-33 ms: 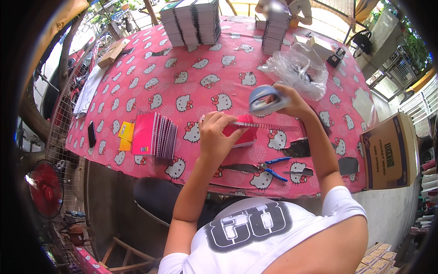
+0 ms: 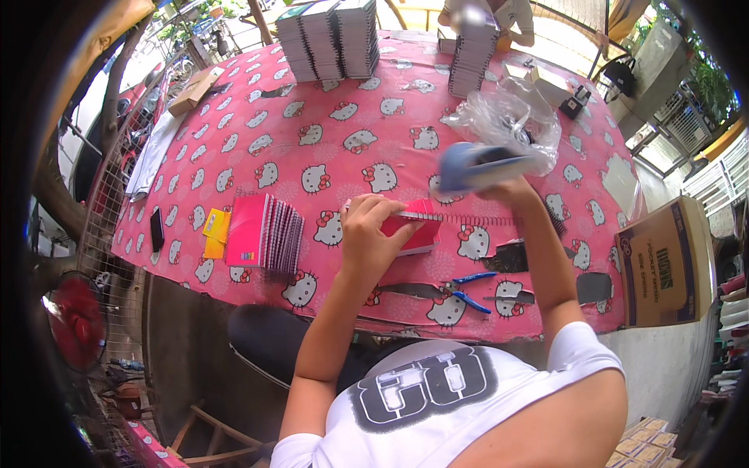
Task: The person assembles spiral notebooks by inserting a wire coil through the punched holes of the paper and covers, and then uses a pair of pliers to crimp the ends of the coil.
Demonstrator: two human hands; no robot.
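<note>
My left hand (image 2: 368, 226) grips the left part of a small pink notebook (image 2: 421, 240), its thumb and fingers pressed on the cover. A thin spiral binding coil (image 2: 477, 221) runs along the notebook's top edge and sticks out far to the right. My right hand (image 2: 507, 191) holds a blue-grey, loop-handled tool (image 2: 476, 167) above the coil; motion smears it, so its kind is unclear. Blue-handled pliers (image 2: 472, 290) lie near the table's front edge. Left of my hands sits a row of pink spiral notebooks (image 2: 257, 234), beside small yellow packs (image 2: 216, 226).
The pink patterned tablecloth (image 2: 273, 144) has several dark patches. Tall notebook stacks (image 2: 328, 43) stand at the back, another stack (image 2: 473, 58) near a person (image 2: 515, 19). A crumpled clear plastic bag (image 2: 507, 117) lies right. A phone (image 2: 157, 228) lies left; a carton (image 2: 663, 261) stands right.
The blue-grey tool has swung slightly to the right and turned in my right hand, which has dropped a little. My left hand stays on the notebook.
</note>
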